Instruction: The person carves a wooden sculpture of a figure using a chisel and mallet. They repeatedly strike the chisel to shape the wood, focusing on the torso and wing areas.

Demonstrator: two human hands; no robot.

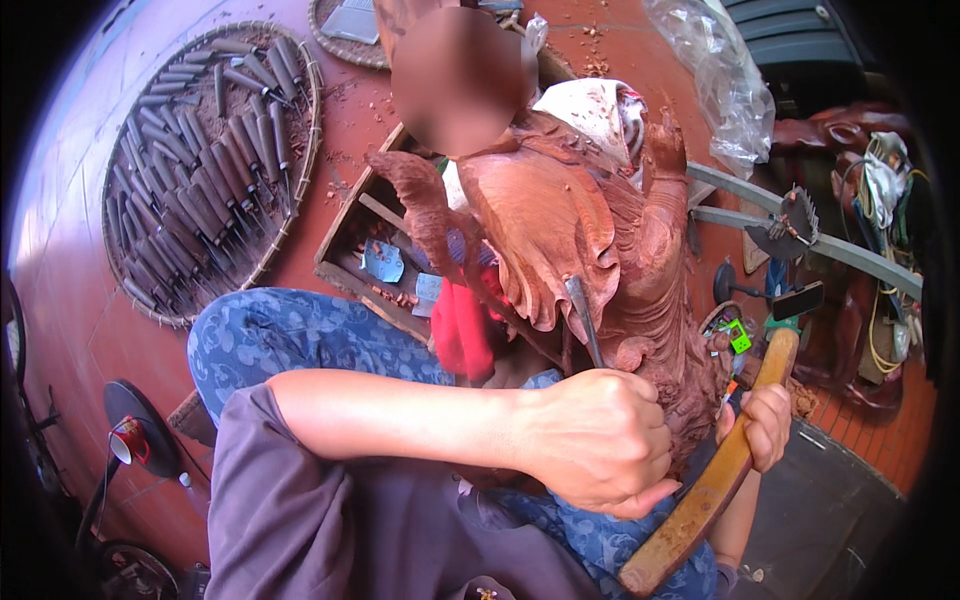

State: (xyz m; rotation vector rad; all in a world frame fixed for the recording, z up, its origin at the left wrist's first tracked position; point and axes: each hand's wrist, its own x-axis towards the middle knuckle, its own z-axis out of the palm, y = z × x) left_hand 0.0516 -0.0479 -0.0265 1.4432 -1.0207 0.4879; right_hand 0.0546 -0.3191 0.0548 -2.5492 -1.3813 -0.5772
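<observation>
A reddish-brown carved wooden statue (pixel 545 205), with wavy folds and curls cut into it, leans across my lap. My left hand (pixel 600 440) is wrapped round a chisel (pixel 583 318). Its metal blade points up and away, the tip at the lower rim of a carved fold; the handle is hidden in my fist. In my right hand (pixel 762 425), to the right of the statue, is a flat, slightly curved wooden mallet (pixel 700 500). It slants across, its lower end close to my left hand, with a small gap visible between them.
At the left, a round woven tray (pixel 312 150) holds many wood-handled carving tools. Behind the statue lies a wooden crate (pixel 335 235) with blue scraps and red cloth (pixel 462 325). Clear plastic (pixel 715 70), metal bars (pixel 745 190) and cables (pixel 880 190) are at the right. Wood chips litter the tiles.
</observation>
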